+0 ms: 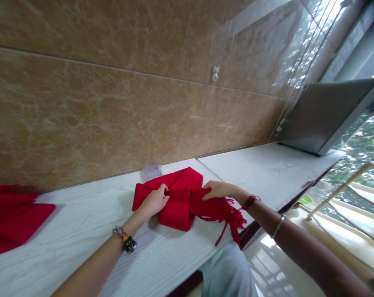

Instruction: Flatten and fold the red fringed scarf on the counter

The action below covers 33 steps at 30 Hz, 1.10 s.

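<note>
A red scarf (177, 208) lies folded over itself on the white wood-grain table (90, 222), with its fringed end fanning out to the right and hanging over the front edge. My left hand (156, 201) is closed on the folded part at the left, thumb and fingers curled against the cloth. Farther right, my right hand (219, 190) grips the narrower stretch just before the fringe, its fingertips partly hidden. Behind the scarf, close to the wall, sits a small pale card or display with digits (152, 172).
Another red cloth (16, 222) lies at the table's left end. A brown marbled tile wall (112, 111) runs along the back. At the far right end stands a grey box-like appliance (325, 115). A railing (338, 192) and a green bowl-like object (306, 199) are beyond the edge.
</note>
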Tool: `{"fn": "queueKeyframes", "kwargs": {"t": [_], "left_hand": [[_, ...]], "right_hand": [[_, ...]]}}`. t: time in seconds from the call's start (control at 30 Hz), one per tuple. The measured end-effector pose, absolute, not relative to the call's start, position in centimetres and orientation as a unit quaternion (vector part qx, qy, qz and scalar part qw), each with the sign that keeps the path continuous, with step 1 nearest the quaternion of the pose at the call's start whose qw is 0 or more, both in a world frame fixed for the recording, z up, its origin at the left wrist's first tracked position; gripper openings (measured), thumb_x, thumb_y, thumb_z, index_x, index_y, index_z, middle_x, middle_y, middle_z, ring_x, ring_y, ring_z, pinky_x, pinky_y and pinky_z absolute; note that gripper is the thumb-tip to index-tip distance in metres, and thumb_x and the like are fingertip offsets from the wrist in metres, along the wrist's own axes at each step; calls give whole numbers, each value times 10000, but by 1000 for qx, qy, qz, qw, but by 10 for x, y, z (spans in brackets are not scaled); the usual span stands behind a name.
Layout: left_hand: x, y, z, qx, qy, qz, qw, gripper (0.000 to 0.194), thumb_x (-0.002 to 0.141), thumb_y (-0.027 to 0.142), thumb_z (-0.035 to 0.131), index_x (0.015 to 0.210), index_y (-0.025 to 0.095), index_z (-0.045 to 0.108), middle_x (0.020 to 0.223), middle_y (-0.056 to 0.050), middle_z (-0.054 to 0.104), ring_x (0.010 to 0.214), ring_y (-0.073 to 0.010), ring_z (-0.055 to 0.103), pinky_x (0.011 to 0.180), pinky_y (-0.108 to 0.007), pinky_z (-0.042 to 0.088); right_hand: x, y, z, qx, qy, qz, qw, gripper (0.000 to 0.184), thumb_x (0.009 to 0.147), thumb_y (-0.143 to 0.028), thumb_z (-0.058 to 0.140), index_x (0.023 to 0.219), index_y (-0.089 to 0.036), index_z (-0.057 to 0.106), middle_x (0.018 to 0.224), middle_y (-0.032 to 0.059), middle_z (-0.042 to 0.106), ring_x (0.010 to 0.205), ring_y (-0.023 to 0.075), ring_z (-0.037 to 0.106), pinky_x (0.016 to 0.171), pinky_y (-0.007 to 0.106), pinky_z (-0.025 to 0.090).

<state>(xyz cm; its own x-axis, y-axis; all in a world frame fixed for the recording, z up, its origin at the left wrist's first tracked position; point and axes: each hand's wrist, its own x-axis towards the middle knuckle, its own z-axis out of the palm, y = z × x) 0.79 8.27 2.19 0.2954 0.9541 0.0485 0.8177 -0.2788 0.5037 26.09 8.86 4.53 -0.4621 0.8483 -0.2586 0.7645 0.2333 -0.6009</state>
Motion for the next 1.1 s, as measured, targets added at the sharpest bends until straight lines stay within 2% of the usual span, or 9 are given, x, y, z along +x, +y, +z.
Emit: {"fn": "queueKeyframes", "kwargs": {"t": [0.1, 0.23, 0.4, 0.47, 0.67, 0.73, 0.93, 1.03, 1.1], "left_hand": [[7, 84, 21, 784, 564, 163, 198, 134, 781, 182, 459, 912, 194, 478, 695, -8, 606, 682, -161, 579, 586, -231, 376], [7, 85, 22, 784, 565, 160, 203, 140, 791, 190, 450, 928, 189, 477, 730, -22, 618, 700, -161, 584, 596, -229, 383], [7, 84, 22, 781, 569, 155, 206, 156, 792, 191, 439, 944, 180, 474, 730, -36, 618, 688, -172, 586, 587, -238, 380], [8, 84, 22, 780, 571, 154, 205, 155, 794, 194, 437, 945, 181, 472, 728, -35, 616, 687, -173, 586, 590, -240, 380], [8, 84, 22, 780, 572, 153, 201, 157, 795, 195, 431, 949, 189, 463, 714, -22, 614, 693, -168, 587, 587, -232, 378], [8, 83, 23, 779, 573, 153, 202, 172, 794, 192, 429, 964, 189, 454, 717, -21, 613, 693, -167, 587, 584, -231, 377], [8, 84, 23, 774, 579, 153, 206, 204, 791, 190, 424, 995, 192, 436, 732, -19, 605, 677, -166, 580, 563, -229, 368], [7, 85, 23, 775, 578, 150, 206, 204, 794, 196, 421, 997, 191, 436, 742, -19, 607, 681, -163, 580, 558, -225, 366], [7, 85, 23, 777, 577, 147, 205, 206, 797, 195, 416, 1002, 190, 433, 743, -19, 609, 686, -163, 582, 562, -223, 368]], "right_hand": [[282, 96, 57, -529, -784, 323, 8, 213, 601, -140, 503, 746, -142, 659, 682, 11, 661, 591, 144, 573, 521, 229, 430], [323, 105, 70, -581, -786, 209, -34, 119, 519, -85, 541, 567, -140, 634, 544, 26, 616, 563, 167, 555, 557, 270, 424], [315, 105, 68, -560, -810, 169, 35, 243, 665, -164, 519, 868, -161, 653, 978, 86, 638, 889, 198, 551, 778, 293, 396], [292, 104, 59, -517, -831, 194, 71, 239, 733, -256, 500, 908, -168, 638, 993, 69, 630, 877, 182, 546, 776, 275, 392], [261, 108, 45, -485, -825, 288, 32, 155, 652, -295, 611, 651, -140, 604, 623, -11, 590, 621, 136, 519, 568, 235, 400], [268, 106, 48, -468, -810, 351, 33, 175, 643, -293, 623, 722, -138, 603, 693, -12, 604, 655, 131, 538, 569, 221, 419], [283, 84, 62, -434, -676, 587, 103, 469, 581, -205, 678, 1025, -171, 532, 962, 29, 609, 842, 144, 577, 692, 230, 466], [291, 77, 71, -428, -638, 621, 157, 541, 651, -232, 626, 1162, -191, 455, 980, 45, 610, 866, 150, 583, 708, 248, 468], [303, 80, 75, -465, -646, 589, 141, 564, 652, -231, 619, 1187, -184, 450, 885, 35, 630, 784, 141, 596, 661, 241, 471]]}}
